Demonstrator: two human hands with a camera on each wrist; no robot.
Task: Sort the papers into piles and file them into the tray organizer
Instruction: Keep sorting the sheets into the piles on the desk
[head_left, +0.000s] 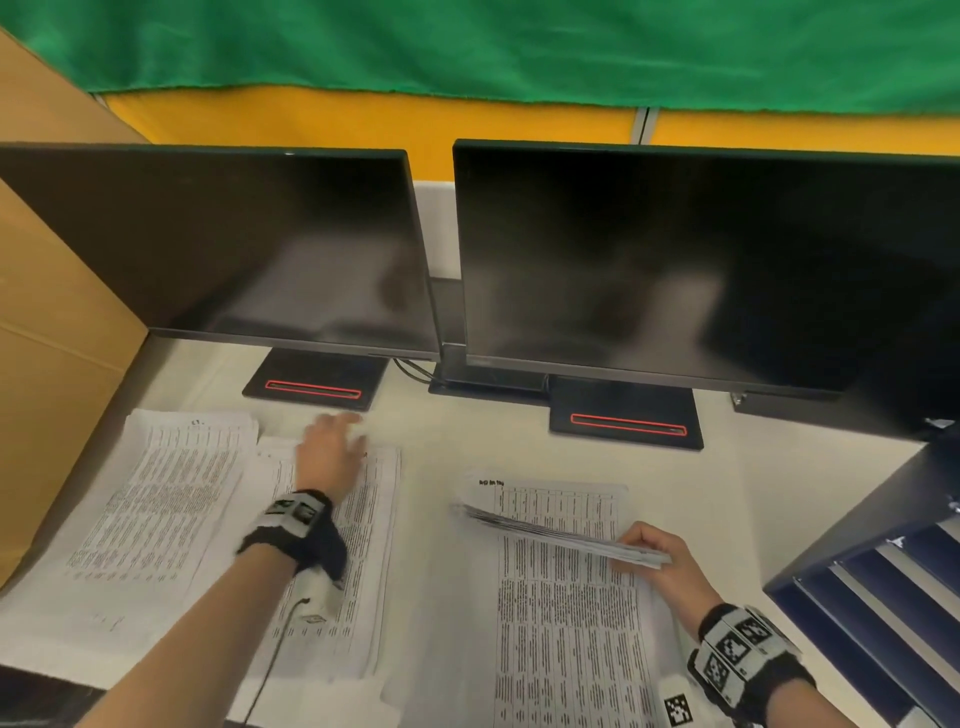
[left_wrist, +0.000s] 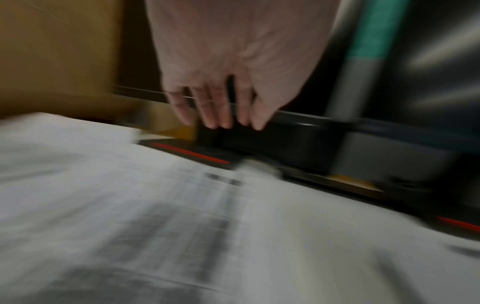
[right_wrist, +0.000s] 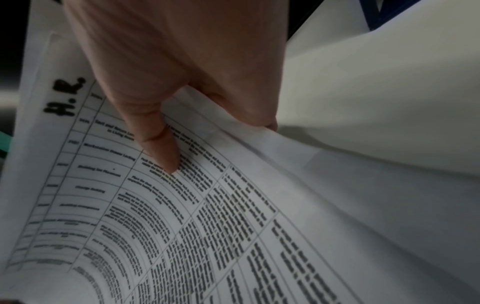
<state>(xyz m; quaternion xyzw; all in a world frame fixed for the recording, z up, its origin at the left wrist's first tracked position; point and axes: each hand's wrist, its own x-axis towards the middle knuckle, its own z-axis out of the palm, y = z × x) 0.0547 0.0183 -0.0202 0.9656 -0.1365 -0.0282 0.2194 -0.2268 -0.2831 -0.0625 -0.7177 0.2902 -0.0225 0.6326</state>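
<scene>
Three lots of printed sheets lie on the white desk: a left pile (head_left: 156, 493), a middle pile (head_left: 363, 545) and a right pile (head_left: 561, 623). My right hand (head_left: 654, 551) grips a sheaf of papers (head_left: 545, 530) lifted off the right pile. In the right wrist view the right hand (right_wrist: 221, 147) has its thumb (right_wrist: 161, 144) on a table sheet (right_wrist: 182, 226) marked "H.R.", with fingers curled under. My left hand (head_left: 332, 441) is over the far end of the middle pile, fingers straight and holding nothing. The blurred left wrist view shows the left hand (left_wrist: 221, 115) above the paper (left_wrist: 182, 226). The dark blue tray organizer (head_left: 857, 597) stands at the right.
Two dark monitors (head_left: 234, 249) (head_left: 701, 270) stand across the back of the desk, their bases (head_left: 311, 384) (head_left: 623, 421) just beyond the piles. A cardboard box (head_left: 47, 364) walls the left side. A thin black cable (head_left: 275, 649) runs from my left wristband.
</scene>
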